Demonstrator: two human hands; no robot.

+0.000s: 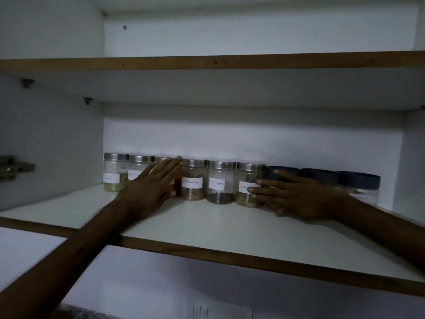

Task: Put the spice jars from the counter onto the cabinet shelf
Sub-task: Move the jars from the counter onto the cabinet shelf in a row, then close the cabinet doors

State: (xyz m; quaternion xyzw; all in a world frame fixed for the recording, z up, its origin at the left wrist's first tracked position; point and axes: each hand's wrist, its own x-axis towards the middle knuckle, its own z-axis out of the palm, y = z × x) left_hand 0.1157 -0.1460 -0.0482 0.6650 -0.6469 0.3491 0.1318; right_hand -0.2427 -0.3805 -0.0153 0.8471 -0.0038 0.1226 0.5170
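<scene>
Several clear spice jars with steel lids and white labels stand in a row at the back of the white cabinet shelf (207,229). They include the leftmost jar (115,178), a "Cinnamon" jar (193,183) and a "Cloves" jar (220,183). My left hand (149,189) lies flat with straight fingers against the front of the third jar (161,160), hiding most of it. My right hand (299,196) rests flat over a blue-lidded jar (285,171). Its fingertips touch the last steel-lidded jar (247,196). Neither hand lifts a jar.
Two more blue-lidded jars (361,183) stand at the right end of the row. An upper shelf (207,62) hangs close overhead. A door hinge (13,168) sits on the left wall. A wall switch plate (220,310) shows below the cabinet.
</scene>
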